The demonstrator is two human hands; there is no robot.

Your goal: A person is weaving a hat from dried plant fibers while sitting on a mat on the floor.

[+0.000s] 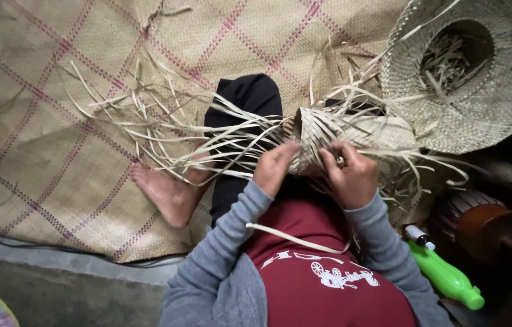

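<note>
Both hands, left hand (275,165) & right hand (348,175), pinching half-woven straw piece (328,136) (loose strips everywhere).

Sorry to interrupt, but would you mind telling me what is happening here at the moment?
A person sitting on a checked woven mat is working a half-woven straw piece with both bare hands. The left hand grips its near edge, while the right hand pinches strips beside it. Long loose straw strips fan out to the left over the person's leg and bare foot. A finished straw hat lies upturned at upper right, and a green plastic bottle lies at lower right.
</note>
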